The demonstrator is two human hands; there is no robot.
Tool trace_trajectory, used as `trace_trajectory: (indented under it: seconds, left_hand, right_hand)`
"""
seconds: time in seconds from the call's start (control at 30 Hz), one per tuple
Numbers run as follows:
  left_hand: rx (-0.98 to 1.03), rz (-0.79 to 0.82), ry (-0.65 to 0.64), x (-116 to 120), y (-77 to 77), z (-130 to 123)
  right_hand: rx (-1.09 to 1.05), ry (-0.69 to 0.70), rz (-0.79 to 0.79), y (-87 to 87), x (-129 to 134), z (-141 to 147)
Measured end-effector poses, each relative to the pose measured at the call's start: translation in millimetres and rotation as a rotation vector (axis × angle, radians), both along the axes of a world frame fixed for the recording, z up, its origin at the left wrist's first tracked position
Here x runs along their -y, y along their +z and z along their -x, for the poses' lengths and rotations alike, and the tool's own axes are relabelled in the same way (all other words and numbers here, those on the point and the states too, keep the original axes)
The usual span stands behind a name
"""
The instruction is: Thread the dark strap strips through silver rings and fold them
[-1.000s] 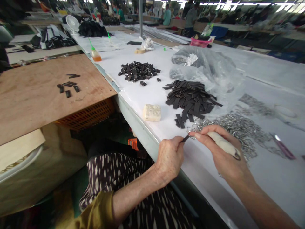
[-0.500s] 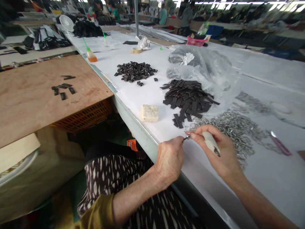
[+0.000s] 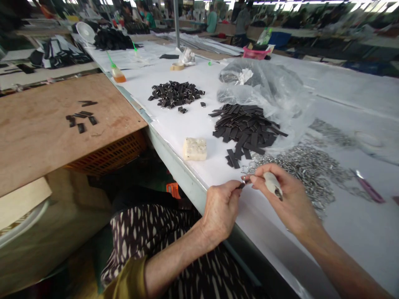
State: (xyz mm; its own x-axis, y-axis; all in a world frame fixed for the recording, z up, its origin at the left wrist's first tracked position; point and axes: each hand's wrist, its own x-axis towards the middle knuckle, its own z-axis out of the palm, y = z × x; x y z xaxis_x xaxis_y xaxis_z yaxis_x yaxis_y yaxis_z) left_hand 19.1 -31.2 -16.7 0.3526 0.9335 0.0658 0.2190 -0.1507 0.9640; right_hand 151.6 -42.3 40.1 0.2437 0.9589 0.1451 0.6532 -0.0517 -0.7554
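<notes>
My left hand (image 3: 220,209) is closed at the table's front edge, pinching a short dark strip (image 3: 241,185). A small metal ring (image 3: 245,179) sits at the strip's far end. My right hand (image 3: 291,199) meets it there, its fingertips at the ring. Held in the same hand is a tool with a white, wrapped-looking handle (image 3: 272,183); its dark end points back towards me, and its kind is unclear. Just beyond my hands lie a heap of flat dark strips (image 3: 246,124) and a spread of metal rings (image 3: 305,170).
A whitish block (image 3: 195,148) rests near the table edge. Behind it is a pile of dark looped pieces with rings (image 3: 176,93). A plastic bag (image 3: 264,83), a purple-handled tool (image 3: 369,189) and a bottle of amber liquid (image 3: 118,74) are around. Several strips lie on a wooden board (image 3: 40,120).
The dark strip now shows more between my left fingertips, with the ring around its end. My right hand and its tool have tilted slightly; the piles look the same.
</notes>
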Motion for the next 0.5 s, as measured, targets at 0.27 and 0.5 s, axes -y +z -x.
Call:
trace_trajectory:
  seconds: [0.27, 0.5]
  left_hand:
    - [0.103, 0.105, 0.004, 1, 1.8, 2]
    - [0.541, 0.612, -0.026, -5, 15.3, 4]
  right_hand:
    - [0.003, 0.01, 0.024, 0.0, 1, -5]
    - [0.05, 0.055, -0.08, -6.6, 12, -5]
